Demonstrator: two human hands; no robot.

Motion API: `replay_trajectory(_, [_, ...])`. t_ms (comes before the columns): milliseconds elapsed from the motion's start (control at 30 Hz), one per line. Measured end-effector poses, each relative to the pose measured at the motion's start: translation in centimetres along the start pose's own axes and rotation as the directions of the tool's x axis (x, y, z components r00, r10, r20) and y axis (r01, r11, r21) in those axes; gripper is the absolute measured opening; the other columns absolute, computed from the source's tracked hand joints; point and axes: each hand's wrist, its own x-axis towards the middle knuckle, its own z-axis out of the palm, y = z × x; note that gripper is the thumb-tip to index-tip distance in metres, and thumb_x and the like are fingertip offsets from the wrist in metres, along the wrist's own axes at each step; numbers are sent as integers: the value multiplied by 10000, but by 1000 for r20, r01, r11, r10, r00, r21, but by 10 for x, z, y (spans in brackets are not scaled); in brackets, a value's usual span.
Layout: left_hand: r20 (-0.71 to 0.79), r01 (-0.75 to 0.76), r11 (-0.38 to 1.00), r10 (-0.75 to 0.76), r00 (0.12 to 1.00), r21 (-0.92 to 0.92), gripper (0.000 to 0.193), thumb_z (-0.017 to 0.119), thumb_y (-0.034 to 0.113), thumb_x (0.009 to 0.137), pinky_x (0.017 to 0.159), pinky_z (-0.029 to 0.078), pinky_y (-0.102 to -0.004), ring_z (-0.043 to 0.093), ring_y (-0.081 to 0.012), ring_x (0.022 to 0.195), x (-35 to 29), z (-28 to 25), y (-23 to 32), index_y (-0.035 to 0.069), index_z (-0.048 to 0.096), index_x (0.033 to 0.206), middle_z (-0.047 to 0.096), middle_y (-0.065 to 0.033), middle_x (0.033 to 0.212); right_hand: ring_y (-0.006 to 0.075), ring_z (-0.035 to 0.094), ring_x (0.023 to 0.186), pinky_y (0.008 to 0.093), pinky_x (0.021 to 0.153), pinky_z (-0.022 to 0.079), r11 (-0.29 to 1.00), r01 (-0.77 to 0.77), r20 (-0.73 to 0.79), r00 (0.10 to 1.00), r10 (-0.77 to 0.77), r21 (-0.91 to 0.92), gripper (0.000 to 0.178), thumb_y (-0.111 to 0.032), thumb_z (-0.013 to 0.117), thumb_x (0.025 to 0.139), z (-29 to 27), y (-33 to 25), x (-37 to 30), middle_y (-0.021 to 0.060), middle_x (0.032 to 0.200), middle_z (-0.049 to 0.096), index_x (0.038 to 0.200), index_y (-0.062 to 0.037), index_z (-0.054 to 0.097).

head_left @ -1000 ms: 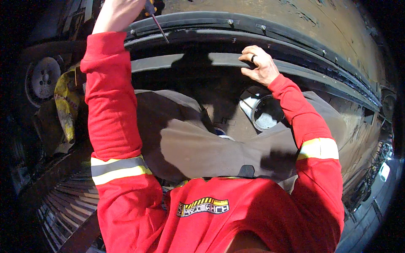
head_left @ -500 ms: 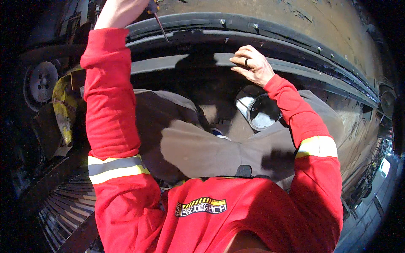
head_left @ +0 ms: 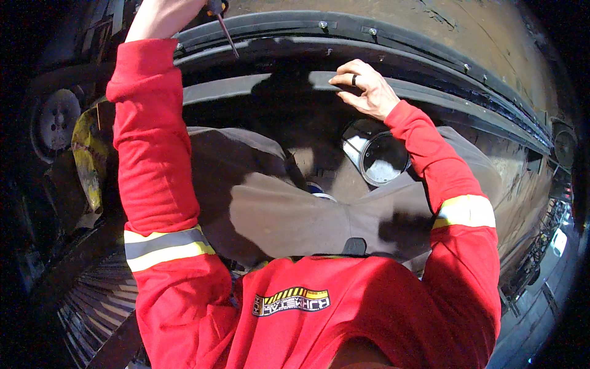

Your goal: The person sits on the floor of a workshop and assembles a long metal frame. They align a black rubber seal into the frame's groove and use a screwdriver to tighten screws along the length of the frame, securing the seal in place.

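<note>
At the top edge, partly cut off, my left hand (head_left: 165, 17) is closed on a screwdriver (head_left: 225, 31) with a dark and orange handle. Its thin shaft points down toward a long dark metal rail (head_left: 270, 29). Lower and to the right, my right hand (head_left: 367, 91), a black ring on one finger, holds nothing. Its fingers are loosely bent with the thumb apart, over the grey lower bar (head_left: 418, 92); whether they touch it I cannot tell. Below that hand, an open metal can (head_left: 353, 149) stands tilted by my right leg.
Several bolts, among them one bright bolt (head_left: 323, 24), stud the rail. A brown rusty sheet (head_left: 399, 9) lies beyond it. On the left are a round wheel (head_left: 58, 120), a yellow stained piece (head_left: 91, 157) and dark slats (head_left: 101, 295). My knees (head_left: 289, 215) flank the can.
My left hand has shifted a little left and up with the screwdriver. My right hand has moved slightly up and left, its thumb now further from the fingers.
</note>
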Motion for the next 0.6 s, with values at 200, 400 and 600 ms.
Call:
replay_trajectory(200, [12, 12, 998, -12, 1000, -57, 102, 478, 7, 853, 492, 487, -259, 537, -112, 576, -3, -1, 0, -28, 454, 945, 472, -32, 717, 280, 536, 981, 380, 859, 448, 997, 37, 36, 999, -34, -71, 333, -89, 634, 695, 3, 1, 7, 111, 1024, 558, 1026, -58, 611])
replay_trajectory(400, [11, 4, 1000, -4, 1000, 6, 101, 482, 9, 843, 499, 474, -256, 534, -111, 586, -7, -2, 6, -22, 462, 937, 474, -30, 718, 283, 548, 954, 374, 835, 466, 1000, 20, -15, 1000, -20, -5, 373, -49, 647, 660, 5, 0, 4, 118, 1011, 559, 1032, -57, 614])
replay_trajectory(600, [-2, -10, 1000, 10, 1000, 16, 108, 488, 12, 836, 508, 456, -262, 529, -115, 597, -4, 0, -7, -20, 468, 937, 475, -31, 720, 281, 524, 948, 381, 861, 439, 1000, 16, 37, 999, -16, -24, 345, -133, 634, 690, 5, 1, 8, 103, 975, 554, 1025, -55, 621])
